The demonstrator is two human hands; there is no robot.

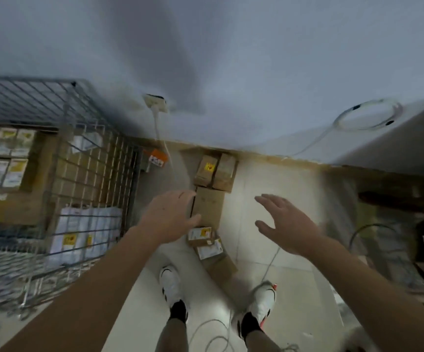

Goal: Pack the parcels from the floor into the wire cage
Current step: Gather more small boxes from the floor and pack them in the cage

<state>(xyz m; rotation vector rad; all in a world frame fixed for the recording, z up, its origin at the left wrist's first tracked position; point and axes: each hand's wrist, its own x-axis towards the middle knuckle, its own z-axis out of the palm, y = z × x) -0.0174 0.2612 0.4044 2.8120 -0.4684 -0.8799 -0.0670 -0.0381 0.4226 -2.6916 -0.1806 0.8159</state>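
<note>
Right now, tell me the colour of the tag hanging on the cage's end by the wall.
Orange tag with a white label, clearest in the head view.

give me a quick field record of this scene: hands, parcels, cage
left hand: open, reaching down over the plain box
right hand: open, fingers spread, holding nothing
floor parcels: a row of cardboard boxes between the hands and the wall
wire cage: at left, already holding boxes
cable: loose by the shoes

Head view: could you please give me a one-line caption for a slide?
Both open hands, left hand and right hand, reach toward a cardboard parcel on the floor beside the wire cage.
</note>
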